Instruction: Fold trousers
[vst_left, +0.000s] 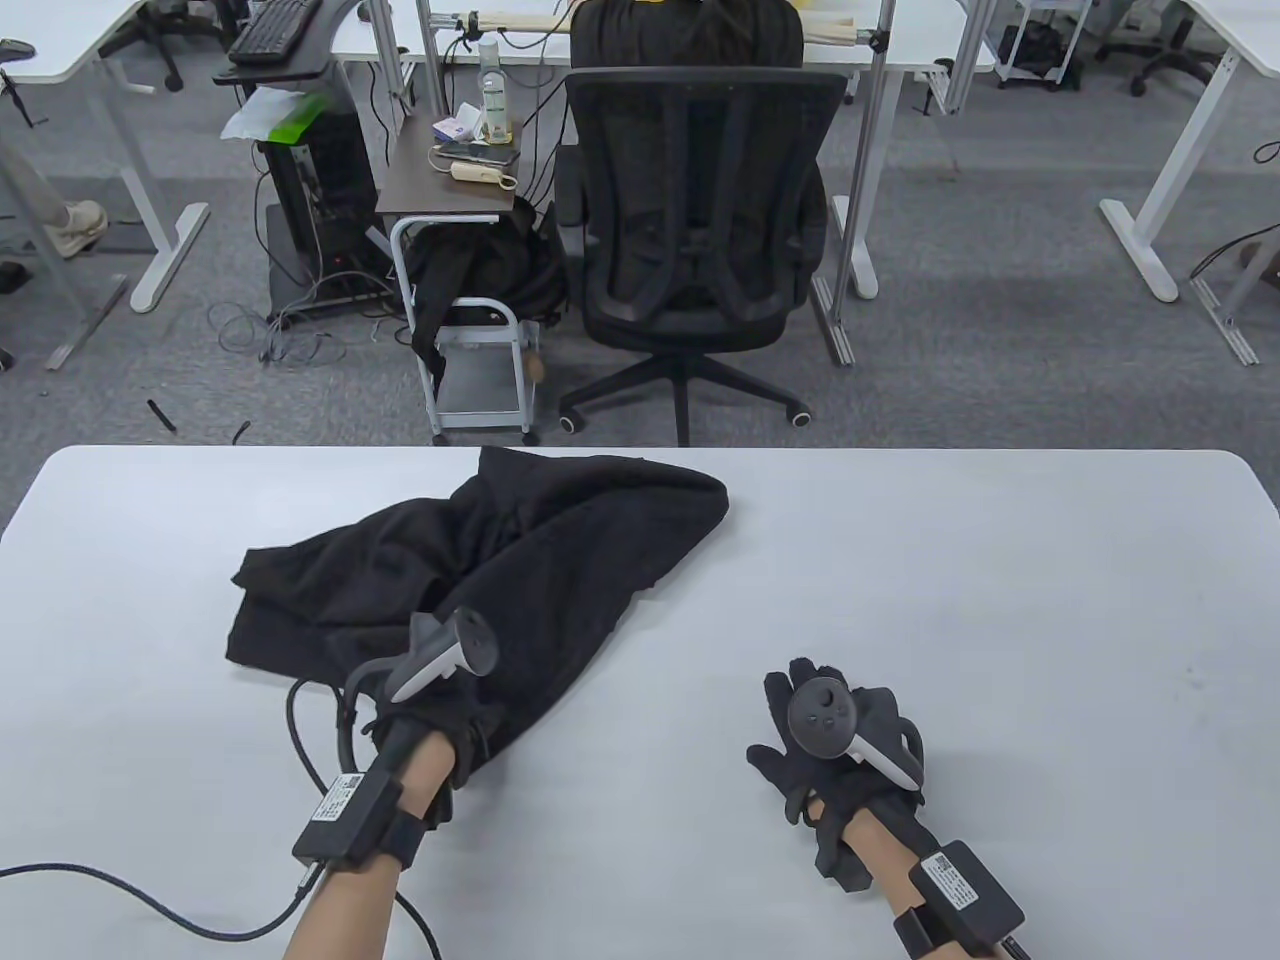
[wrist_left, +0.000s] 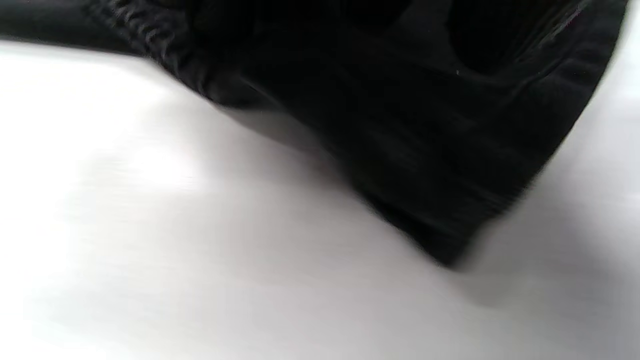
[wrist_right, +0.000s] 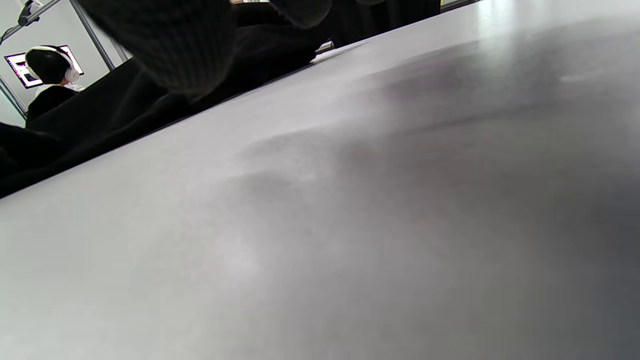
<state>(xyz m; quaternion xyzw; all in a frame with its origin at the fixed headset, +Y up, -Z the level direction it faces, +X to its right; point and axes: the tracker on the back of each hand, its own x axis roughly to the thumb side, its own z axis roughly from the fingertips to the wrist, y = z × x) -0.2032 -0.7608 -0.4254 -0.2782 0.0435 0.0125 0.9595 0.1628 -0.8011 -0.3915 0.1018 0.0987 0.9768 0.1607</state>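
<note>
The trousers (vst_left: 480, 570) lie bunched on the surface (vst_left: 1000, 600), running away from the left hand (vst_left: 425, 715). That hand grasps their near end, probably to drag and straighten them. The right hand (vst_left: 835, 740), well apart from the cloth, rests released with fingers spread, likely awaiting its own hold.
</note>
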